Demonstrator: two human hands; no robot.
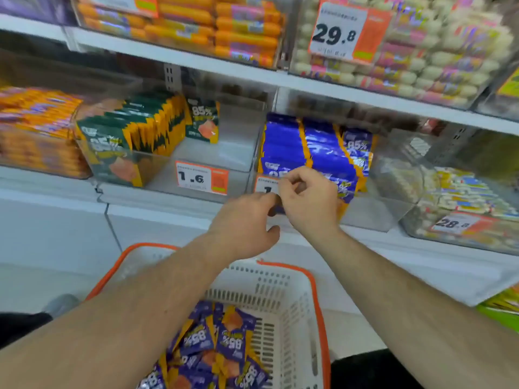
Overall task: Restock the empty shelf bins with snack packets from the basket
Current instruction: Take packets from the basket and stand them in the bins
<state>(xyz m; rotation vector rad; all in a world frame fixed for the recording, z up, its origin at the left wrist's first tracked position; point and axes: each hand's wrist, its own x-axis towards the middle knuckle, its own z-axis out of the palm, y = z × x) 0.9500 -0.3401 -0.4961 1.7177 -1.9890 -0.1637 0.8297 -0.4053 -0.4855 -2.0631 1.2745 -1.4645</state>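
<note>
Snack packets (213,349), purple with orange edges and "85%" print, lay heaped in the white basket (283,301) with orange rim, low centre, below both forearms.

Left to right on the middle shelf:
- Orange packets (33,130) stacked in a clear bin at far left.
- Green packets (132,130), upright in rows, filled the left half of the next clear bin (224,153); its right half was bare apart from one green packet standing at the back. Price tag (201,177) reading 1.6 on its front.
- Purple packets (314,147) stood in rows in the clear bin beyond, filling its left part; right part bare.
- Pale wrapped sweets (460,192) in a rounded bin at far right, tagged 28.8.

Left hand (244,223) was raised at the front of the purple bin, fingers curled, tips meeting the right hand; whether it gripped anything could not be told. Right hand (309,197), just beside it and touching, had fingers bent in a pinch at the front row of purple packets; what it pinched was hidden.

Upper shelf: orange sausage sticks (196,26) left, white round snacks (438,51) right, tagged 29.8.
</note>
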